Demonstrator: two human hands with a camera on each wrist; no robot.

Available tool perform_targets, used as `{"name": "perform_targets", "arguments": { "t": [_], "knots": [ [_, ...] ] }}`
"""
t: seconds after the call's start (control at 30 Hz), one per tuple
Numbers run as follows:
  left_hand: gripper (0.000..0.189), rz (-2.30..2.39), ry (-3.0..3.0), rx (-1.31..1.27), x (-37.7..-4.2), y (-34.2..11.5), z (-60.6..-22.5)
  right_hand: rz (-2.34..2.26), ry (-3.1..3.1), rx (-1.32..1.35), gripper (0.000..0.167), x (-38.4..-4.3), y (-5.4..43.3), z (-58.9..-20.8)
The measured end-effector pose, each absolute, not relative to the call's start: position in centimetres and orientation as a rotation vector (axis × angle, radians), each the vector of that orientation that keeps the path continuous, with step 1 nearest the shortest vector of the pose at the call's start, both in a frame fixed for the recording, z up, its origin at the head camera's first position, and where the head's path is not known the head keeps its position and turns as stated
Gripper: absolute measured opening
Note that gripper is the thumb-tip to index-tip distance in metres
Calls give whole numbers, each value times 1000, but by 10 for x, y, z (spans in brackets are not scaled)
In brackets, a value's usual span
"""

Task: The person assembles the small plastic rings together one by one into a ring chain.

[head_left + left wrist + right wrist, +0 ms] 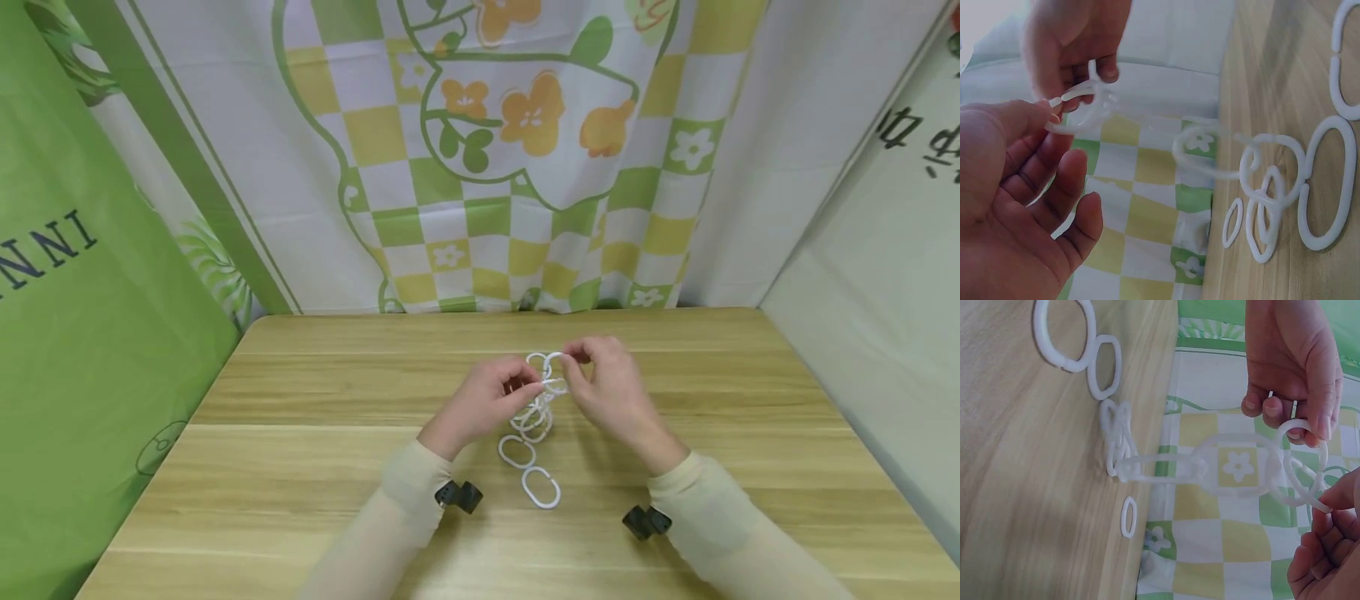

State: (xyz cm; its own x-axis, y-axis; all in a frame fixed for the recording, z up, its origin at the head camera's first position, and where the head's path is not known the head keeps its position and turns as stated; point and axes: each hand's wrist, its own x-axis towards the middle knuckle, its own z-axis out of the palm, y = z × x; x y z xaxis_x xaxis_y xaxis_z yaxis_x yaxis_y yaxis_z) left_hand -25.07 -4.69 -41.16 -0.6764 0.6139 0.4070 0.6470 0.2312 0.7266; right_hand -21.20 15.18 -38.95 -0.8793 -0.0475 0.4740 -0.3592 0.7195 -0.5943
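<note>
White oval plastic rings, each with a small split, are linked into a chain. My left hand (487, 398) pinches one white ring (1277, 447) between thumb and fingertips, near the top of the chain. Opposite it, my right hand (613, 396) pinches another ring by its edge, and the two rings overlap between the fingertips. Below them a linked ring (1238, 436) hangs down toward a small heap of rings (1302, 159) on the table. In the head view my fingers partly cover the held rings.
The wooden table (300, 492) runs back to a patterned curtain (442, 221). Toward me, the chain's tail ends in a ring (524, 485) lying flat on the wood. Another ring (1124, 519) lies at the far side of the heap. Fabric walls stand left and right.
</note>
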Motion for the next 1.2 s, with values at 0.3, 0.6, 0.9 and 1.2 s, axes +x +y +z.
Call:
{"name": "perform_targets", "arguments": {
  "t": [0.3, 0.6, 0.9, 1.2],
  "knots": [
    [14, -1597, -2508, -999, -250, -47, -414, 1252, -2437, 227, 12, -210, 146, -385],
    [8, -1634, -2400, -1044, -250, -47, -411, 1500, -2380, 208, 22, -211, 144, -385],
    [9, -1671, -2398, -959, -254, -51, -413, 1499, -2427, 217, 13, -211, 147, -394],
    [9, -1627, -2375, -953, -256, -55, -410, 1402, -2763, 256, 8, -203, 156, -422]
  ]
}}
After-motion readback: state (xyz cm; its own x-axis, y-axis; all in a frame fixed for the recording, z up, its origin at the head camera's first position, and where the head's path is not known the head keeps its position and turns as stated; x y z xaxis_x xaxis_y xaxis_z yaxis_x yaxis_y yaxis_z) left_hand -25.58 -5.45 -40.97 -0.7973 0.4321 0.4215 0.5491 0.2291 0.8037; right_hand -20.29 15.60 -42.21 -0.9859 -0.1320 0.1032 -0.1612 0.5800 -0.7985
